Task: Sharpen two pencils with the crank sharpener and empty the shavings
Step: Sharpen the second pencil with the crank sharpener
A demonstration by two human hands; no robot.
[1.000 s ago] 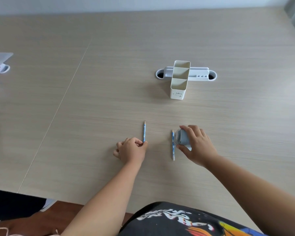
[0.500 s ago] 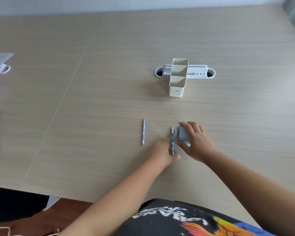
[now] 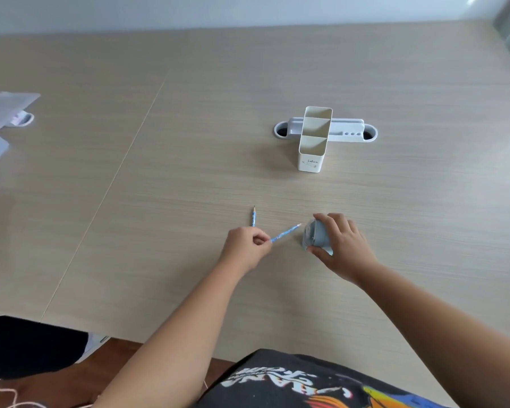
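Your left fingers [image 3: 258,239] are pinched together on the near end of a blue pencil [image 3: 286,232], thumb and forefinger closed on the shaft. That held pencil is lifted off the wood and slants up and to the right, its pale tip pointing at the front of the crank sharpener [image 3: 315,236], close to it; whether the tip touches it cannot be told. Your left hand [image 3: 245,248] is curled loosely behind the pinch.

Your right fingers [image 3: 329,223] are wrapped over the top of the grey-blue sharpener, with the thumb pressing its near lower side, so your right hand [image 3: 340,245] clamps it down on the table [image 3: 189,172]. Much of the sharpener's body is hidden under the hand, and its crank cannot be made out.

Just left of your left hand, the second pencil [image 3: 253,217] lies flat on the table, tip pointing away from you, its near end hidden behind your knuckles.

Farther off, well beyond the sharpener, a white three-compartment holder [image 3: 311,160] stands upright in front of a white cable grommet strip [image 3: 351,132] set into the tabletop. At the far left edge lie some translucent plastic bags [image 3: 3,110].
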